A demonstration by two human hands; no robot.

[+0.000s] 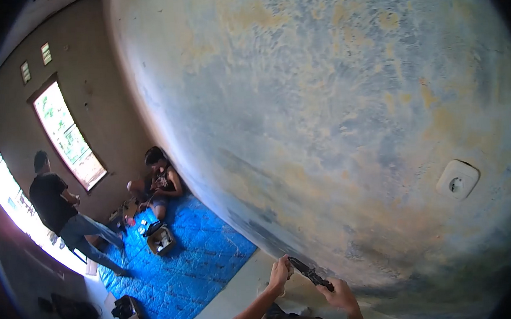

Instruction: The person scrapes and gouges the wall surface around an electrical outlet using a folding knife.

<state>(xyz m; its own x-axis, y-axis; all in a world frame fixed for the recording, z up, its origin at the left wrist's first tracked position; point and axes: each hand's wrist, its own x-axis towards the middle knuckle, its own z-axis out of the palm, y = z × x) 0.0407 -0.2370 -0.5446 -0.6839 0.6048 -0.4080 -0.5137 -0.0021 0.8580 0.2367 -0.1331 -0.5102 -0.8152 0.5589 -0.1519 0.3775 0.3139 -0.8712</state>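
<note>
As R hand [341, 296] grips blk tool [311, 275], L fingers [284, 264] @ tip.

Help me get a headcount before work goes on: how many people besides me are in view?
2: one standing person by the bright opening, and one seated person on the blue sheet. The dark picture edges might hide others.

From the left hand [280, 273], the patchy wall [324, 125] blocks eleven to two o'clock; there's room at nine, above the blue tarp [201, 270].
</note>
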